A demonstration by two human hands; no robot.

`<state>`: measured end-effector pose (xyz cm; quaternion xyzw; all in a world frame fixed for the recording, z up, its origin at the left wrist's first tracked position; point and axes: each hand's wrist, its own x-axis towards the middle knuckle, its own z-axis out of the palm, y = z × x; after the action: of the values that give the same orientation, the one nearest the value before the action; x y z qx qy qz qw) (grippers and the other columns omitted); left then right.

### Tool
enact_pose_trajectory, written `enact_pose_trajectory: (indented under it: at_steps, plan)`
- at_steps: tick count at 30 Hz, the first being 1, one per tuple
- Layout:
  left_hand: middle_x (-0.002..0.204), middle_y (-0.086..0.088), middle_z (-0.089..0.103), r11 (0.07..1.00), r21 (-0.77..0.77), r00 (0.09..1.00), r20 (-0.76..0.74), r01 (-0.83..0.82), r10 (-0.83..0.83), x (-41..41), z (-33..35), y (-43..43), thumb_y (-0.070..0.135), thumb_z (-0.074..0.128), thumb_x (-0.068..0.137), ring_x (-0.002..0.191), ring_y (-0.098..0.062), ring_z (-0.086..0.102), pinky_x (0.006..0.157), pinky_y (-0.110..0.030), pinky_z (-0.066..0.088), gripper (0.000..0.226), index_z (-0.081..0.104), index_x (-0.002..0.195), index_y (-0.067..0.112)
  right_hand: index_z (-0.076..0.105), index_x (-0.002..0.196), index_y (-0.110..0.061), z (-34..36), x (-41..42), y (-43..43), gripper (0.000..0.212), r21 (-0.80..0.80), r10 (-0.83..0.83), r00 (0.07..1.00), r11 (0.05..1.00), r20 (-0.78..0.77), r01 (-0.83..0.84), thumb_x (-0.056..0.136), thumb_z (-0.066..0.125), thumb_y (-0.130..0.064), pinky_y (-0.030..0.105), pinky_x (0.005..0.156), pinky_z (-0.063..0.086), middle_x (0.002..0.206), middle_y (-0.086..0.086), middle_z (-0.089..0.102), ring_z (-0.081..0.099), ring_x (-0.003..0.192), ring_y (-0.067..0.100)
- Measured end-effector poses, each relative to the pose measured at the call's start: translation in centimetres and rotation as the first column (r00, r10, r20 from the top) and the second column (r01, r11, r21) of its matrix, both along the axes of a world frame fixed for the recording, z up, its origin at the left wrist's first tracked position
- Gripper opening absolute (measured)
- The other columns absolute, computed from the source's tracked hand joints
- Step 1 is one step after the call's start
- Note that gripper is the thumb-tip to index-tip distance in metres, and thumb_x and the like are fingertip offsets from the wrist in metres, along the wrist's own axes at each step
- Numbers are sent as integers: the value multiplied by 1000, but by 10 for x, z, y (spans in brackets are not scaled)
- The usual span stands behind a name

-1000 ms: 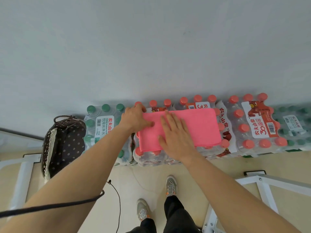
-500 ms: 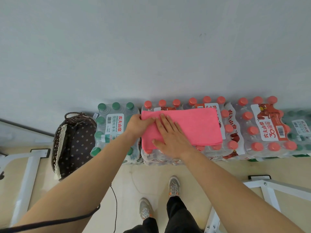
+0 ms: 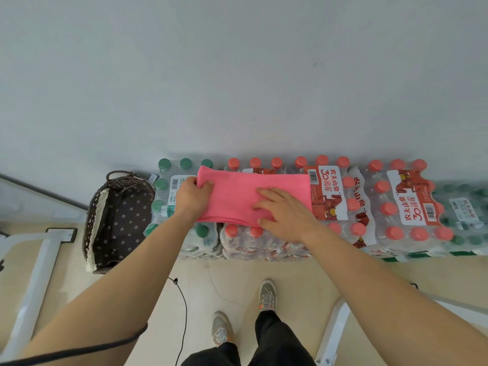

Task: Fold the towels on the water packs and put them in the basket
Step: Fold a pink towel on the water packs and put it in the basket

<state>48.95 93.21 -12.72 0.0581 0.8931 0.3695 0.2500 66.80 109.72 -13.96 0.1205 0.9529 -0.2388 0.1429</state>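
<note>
The pink towel (image 3: 237, 191) lies folded at the left end of the water packs (image 3: 396, 207). Your left hand (image 3: 192, 198) pinches its left edge, likely to lift it. Your right hand (image 3: 284, 212), fingers spread flat, pins the fold. The basket (image 3: 118, 220) sits just left.

The pink towel (image 3: 245, 196) is matt, soft cloth. The water packs (image 3: 412, 207) wear glossy clear plastic wrap. The basket (image 3: 116, 220) is dark woven wicker with a dotted fabric lining.

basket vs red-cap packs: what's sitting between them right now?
Head view: one green-cap water pack stands between the basket and the red-cap packs. Over it, the left hand grips the end of the pink towel.
</note>
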Motion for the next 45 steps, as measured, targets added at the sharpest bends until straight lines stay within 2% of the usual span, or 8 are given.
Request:
enact_pose_trajectory:
  at_steps: [10, 17, 21, 25, 28, 34, 39, 45]
  plan:
    - [68, 2, 53, 996, 86, 998, -64, -23, 29, -14, 26, -15, 25, 67, 85, 63, -14, 48, 55, -28, 35, 17, 60, 79, 11, 32, 149, -45, 3, -29, -22, 55, 11, 187, 978, 982, 90, -188, 96, 46, -48, 44, 123, 2, 166, -9, 1, -4, 152, 20]
    - [62, 2, 48, 982, 186, 1000, -2, -28, 28, -1, 36, 10, 25, 65, 87, 59, -15, 43, 55, -28, 34, 24, 57, 67, 15, 54, 138, -29, 11, -13, -5, 48, 74, -26, 996, 997, -83, 32, 90, 55, -33, 42, 117, 24, 153, 0, 38, 30, 141, 25]
    - [61, 2, 48, 976, 216, 1000, 29, -4, -2, 20, 36, 37, 27, 66, 87, 57, -15, 44, 55, -27, 33, 25, 61, 69, 10, 57, 130, -23, 6, 4, 6, 46, 140, -142, 982, 977, -125, 159, 84, 59, -24, 45, 106, 40, 135, 2, 48, 43, 128, 26]
    - [63, 5, 56, 973, 229, 999, 47, 1, -12, 42, 33, 67, 28, 68, 85, 64, -16, 52, 57, -26, 39, 12, 69, 78, 19, 55, 129, -25, -1, 18, 14, 54, 185, -209, 973, 957, -93, 224, 79, 62, -45, 43, 108, 34, 131, -1, 47, 43, 125, 25]
    - [69, 2, 59, 975, 216, 997, 52, 44, -57, 63, 27, 87, 27, 68, 85, 66, -15, 51, 63, -28, 41, 13, 74, 87, 15, 58, 128, -26, -4, 29, 22, 51, 178, -248, 959, 946, -134, 269, 80, 62, -44, 43, 107, 35, 135, -2, 49, 42, 126, 25]
    - [93, 13, 67, 957, 238, 983, 33, 168, -180, 105, 17, 109, 16, 70, 84, 87, -2, 63, 67, -2, 41, 26, 72, 110, 19, 55, 134, -32, -10, 49, 41, 62, 142, -228, 961, 958, -154, 250, 74, 67, -37, 41, 112, 27, 146, -10, 45, 35, 133, 23]
    - [101, 4, 73, 954, 122, 962, -23, 274, -273, 119, 9, 111, 14, 69, 80, 93, -11, 66, 85, -25, 52, 37, 69, 116, 20, 58, 133, -30, -20, 58, 51, 61, 80, -216, 961, 969, -175, 232, 73, 69, -39, 39, 114, 25, 146, -12, 46, 30, 138, 19]
    - [102, 1, 74, 945, 54, 946, -58, 323, -320, 126, 2, 114, 15, 67, 80, 94, -16, 68, 85, -33, 55, 36, 69, 116, 20, 67, 120, -22, -22, 53, 52, 40, -165, -443, 850, 896, -285, 412, 84, 53, -14, 42, 100, 45, 122, -3, 66, 54, 116, 21]
